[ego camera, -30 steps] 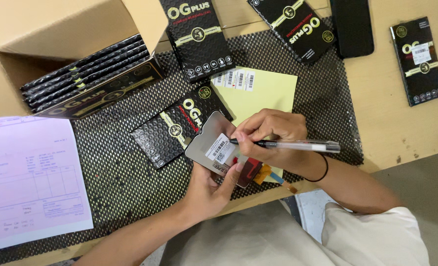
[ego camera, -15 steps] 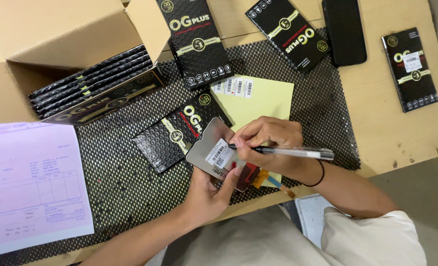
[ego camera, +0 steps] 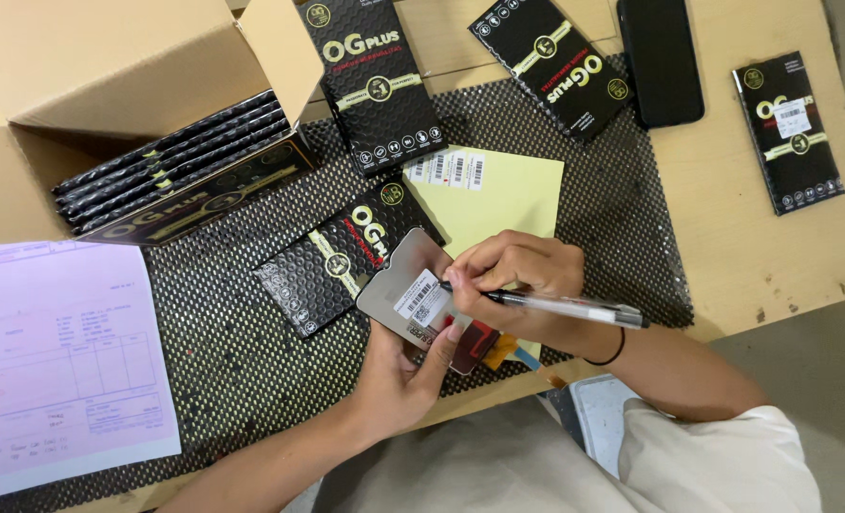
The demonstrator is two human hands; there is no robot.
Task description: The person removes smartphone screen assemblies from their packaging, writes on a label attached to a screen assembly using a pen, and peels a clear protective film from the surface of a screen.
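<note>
Little has shifted since the earlier frames: both hands hold the same grip, and the pen tip sits at the same white label — only the view has drifted slightly.

Far left, a pale printed form (ego camera: 56,366) lies on the black dotted mat (ego camera: 223,370). Above it, an open cardboard box (ego camera: 109,71) holds a row of flat black packages (ego camera: 170,161) standing on edge.

Centre: the left hand (ego camera: 398,380) comes up from below and is closed around a grey flat sleeve (ego camera: 413,299), thumb pressed on its lower edge; the sleeve is tilted, raised off the mat. A white barcode label (ego camera: 422,299) is stuck on its face. Just behind it, a black package (ego camera: 341,256) lies flat on the mat.

Right of the sleeve, the right hand (ego camera: 517,275) is clenched around a pen (ego camera: 560,306), tip touching the label's right edge — barrel pointing away to the right. A dark band circles that wrist. Under the hand lies a yellow sheet (ego camera: 498,195) with barcode stickers (ego camera: 451,169) along its top.

Further back, two black packages (ego camera: 379,81) (ego camera: 550,62) rest on the mat's edge, then a dark phone (ego camera: 662,57), then one more black package (ego camera: 788,133) alone on the wooden table (ego camera: 736,237).
</note>
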